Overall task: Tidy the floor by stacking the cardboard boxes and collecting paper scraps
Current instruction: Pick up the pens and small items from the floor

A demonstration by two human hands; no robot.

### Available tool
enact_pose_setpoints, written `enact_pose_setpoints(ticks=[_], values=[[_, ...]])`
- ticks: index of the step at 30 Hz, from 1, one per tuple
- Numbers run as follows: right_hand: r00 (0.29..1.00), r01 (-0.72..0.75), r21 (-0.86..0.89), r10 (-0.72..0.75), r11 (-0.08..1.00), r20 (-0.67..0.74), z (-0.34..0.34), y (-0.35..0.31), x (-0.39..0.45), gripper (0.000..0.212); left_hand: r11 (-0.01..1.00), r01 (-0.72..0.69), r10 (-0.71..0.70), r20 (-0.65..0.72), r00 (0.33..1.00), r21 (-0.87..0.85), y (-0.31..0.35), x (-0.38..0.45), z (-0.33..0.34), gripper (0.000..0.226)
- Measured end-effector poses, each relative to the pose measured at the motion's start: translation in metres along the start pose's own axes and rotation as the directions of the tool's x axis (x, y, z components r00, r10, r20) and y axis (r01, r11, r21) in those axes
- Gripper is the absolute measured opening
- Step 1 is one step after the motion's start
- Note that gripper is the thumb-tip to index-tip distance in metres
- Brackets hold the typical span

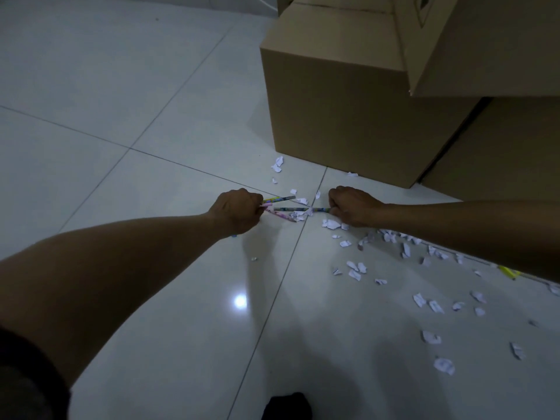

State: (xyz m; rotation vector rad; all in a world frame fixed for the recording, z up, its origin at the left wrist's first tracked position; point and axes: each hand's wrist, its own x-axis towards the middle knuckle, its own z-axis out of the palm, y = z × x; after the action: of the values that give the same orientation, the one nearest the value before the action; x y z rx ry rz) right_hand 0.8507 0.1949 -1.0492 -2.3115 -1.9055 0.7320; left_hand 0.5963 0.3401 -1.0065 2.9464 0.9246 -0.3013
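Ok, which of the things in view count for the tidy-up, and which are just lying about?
For the job:
cardboard boxes, stacked by the wall
paper scraps strewn on the floor tiles

Just lying about:
pencils gripped in the left hand
pencil pinched by the right hand
yellow pencil under the right forearm

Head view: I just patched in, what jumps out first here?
Both hands meet mid-floor: the left hand grips a bundle of pencils, and the right hand pinches the end of another pencil lying across the tile joint. White paper scraps trail off to the right, and stacked cardboard boxes fill the upper right.
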Motion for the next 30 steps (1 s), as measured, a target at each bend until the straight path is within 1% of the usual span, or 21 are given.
enact_pose_setpoints(ticks=[2,5,8,10,11,14,17,19,22,24,26,28,30], values=[[1.0,-0.02,0.005,0.02,1.0,0.008,-0.005,0.0,-0.005,0.009,0.999,0.003,-0.002,0.034,0.999,-0.034,0.001,0.002,0.001,0.03],[1.0,-0.004,0.033,0.004,0.999,-0.013,-0.014,0.002,-0.015,0.008,0.998,0.001,0.003,0.058,0.998,-0.069,0.005,0.003,-0.001,0.02],[0.997,0.049,0.128,-0.04,0.991,-0.072,-0.02,-0.004,-0.021,0.007,0.994,-0.078,0.076,-0.024,0.997,-0.082,0.011,0.002,-0.011,0.02],[0.992,0.093,0.211,-0.072,0.973,-0.105,-0.025,-0.016,-0.023,0.004,0.986,-0.146,0.139,-0.087,0.986,-0.075,0.016,0.002,-0.019,0.03],[0.99,0.108,0.27,-0.079,0.957,-0.116,-0.026,-0.024,-0.024,0.003,0.983,-0.169,0.162,-0.094,0.982,-0.067,0.019,0.003,-0.022,0.036],[0.994,0.099,0.494,-0.059,0.864,-0.096,-0.028,-0.05,-0.023,0.007,0.979,-0.2,0.196,-0.082,0.977,-0.046,0.026,0.005,-0.027,0.045],[0.998,0.054,0.682,-0.012,0.73,-0.066,-0.026,-0.068,-0.02,0.003,0.977,-0.208,0.205,-0.054,0.977,-0.043,0.027,0.006,-0.026,0.037],[0.998,0.032,0.73,0.017,0.682,-0.059,-0.026,-0.075,-0.016,0.009,0.983,-0.173,0.171,-0.038,0.984,-0.053,0.026,0.005,-0.024,0.033],[0.994,-0.046,0.724,0.101,0.688,-0.033,-0.026,-0.077,-0.011,0.03,0.995,-0.089,0.089,-0.007,0.996,-0.05,0.018,0.003,-0.022,0.036],[0.988,-0.094,0.643,0.15,0.76,-0.033,-0.025,-0.074,-0.008,0.036,0.999,-0.004,0.004,0.02,1.0,-0.034,0.008,0.0,-0.021,0.04],[0.985,-0.114,0.506,0.164,0.855,-0.055,-0.022,-0.073,-0.006,0.028,0.996,0.082,-0.081,0.011,0.997,-0.02,-0.006,-0.003,-0.018,0.042],[0.982,-0.136,0.435,0.18,0.89,-0.062,-0.019,-0.073,-0.005,0.019,0.987,0.161,-0.161,0.001,0.987,-0.013,-0.019,-0.006,-0.016,0.042],[0.983,-0.137,0.378,0.172,0.915,-0.059,-0.014,-0.074,-0.002,0.016,0.978,0.208,-0.208,0.006,0.978,-0.001,-0.029,-0.007,-0.013,0.042]])
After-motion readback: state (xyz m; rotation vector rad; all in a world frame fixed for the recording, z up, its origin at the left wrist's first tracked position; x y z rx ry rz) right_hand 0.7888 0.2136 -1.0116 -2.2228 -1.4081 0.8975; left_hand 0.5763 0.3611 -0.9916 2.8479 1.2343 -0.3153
